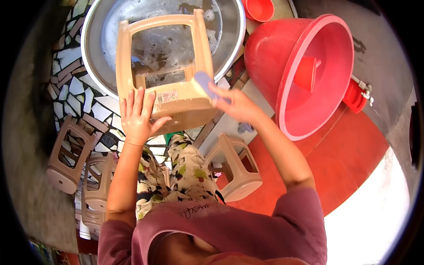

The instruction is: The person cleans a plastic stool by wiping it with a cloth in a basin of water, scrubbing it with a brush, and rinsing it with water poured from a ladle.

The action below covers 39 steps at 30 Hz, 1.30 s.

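Observation:
A tan plastic stool (176, 99) lies tilted over the rim of a large metal basin (94, 62) of sudsy water. My left hand (140, 115) rests on the near left edge of the stool, fingers spread and thumb apart. With my right hand (238, 105) I grip a purple brush (205, 84) at the stool's right side, close to its surface. The brush is blurred, and its underside is hidden.
A big red tub (285, 66) lies on its side at the right, with a red mug (305, 74) inside. Small tan stools (70, 154) stand at the lower left, and another (240, 170) is right of my legs. A red container (259, 9) is at the top.

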### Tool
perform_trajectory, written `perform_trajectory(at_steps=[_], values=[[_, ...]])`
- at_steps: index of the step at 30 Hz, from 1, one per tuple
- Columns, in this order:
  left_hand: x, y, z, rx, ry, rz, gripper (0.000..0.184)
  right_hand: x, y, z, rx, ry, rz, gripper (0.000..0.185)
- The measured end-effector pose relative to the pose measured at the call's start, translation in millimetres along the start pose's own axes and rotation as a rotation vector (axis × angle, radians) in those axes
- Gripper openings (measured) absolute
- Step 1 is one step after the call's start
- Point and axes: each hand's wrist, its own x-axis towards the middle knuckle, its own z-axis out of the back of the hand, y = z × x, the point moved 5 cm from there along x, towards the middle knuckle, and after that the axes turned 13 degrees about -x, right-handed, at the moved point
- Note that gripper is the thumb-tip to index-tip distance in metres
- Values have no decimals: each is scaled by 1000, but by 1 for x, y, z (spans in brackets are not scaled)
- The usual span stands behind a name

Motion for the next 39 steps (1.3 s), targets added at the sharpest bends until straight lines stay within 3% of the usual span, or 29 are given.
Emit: perform_trajectory(at_steps=[2,4,6,9,11,13,15,17,18,20,23,26,30,32,35,39], values=[[-2,-2,-2,-7,-8,-15,79,0,-1,-1,-65,100,-51,51],[0,-4,-2,-10,1,-22,80,42,-31,9,-60,-50,37,50],[0,0,-3,11,3,-31,81,106,-40,30,90,-14,-188,53],[-4,8,1,21,-22,-15,79,228,-55,52,-348,-148,16,52],[0,10,2,15,-16,-6,79,262,-45,70,-307,-174,-205,53],[6,13,3,0,-10,-1,79,276,-55,68,-292,-249,-200,54],[5,17,3,-7,-27,0,77,259,-59,63,-284,-312,-229,55],[8,16,5,3,-38,-4,77,207,-52,58,-113,-197,-169,57],[10,14,7,11,-31,-13,78,176,-49,58,-19,-108,-249,57],[20,14,11,31,-8,-17,80,114,-51,46,412,-167,-317,58],[42,22,14,59,-5,-23,80,65,-152,-18,655,-344,-372,66],[67,18,11,34,-3,-39,77,21,-257,-129,612,-256,-546,78],[79,10,3,22,-5,-63,73,-34,-318,-239,814,-218,-821,85],[78,10,-3,59,24,-63,73,-55,-354,-279,708,-311,-1093,85],[76,9,-11,56,49,-73,74,-58,-422,-327,701,-323,-1101,83],[68,16,-13,25,64,-65,72,-60,-448,-329,713,-334,-1142,71]])
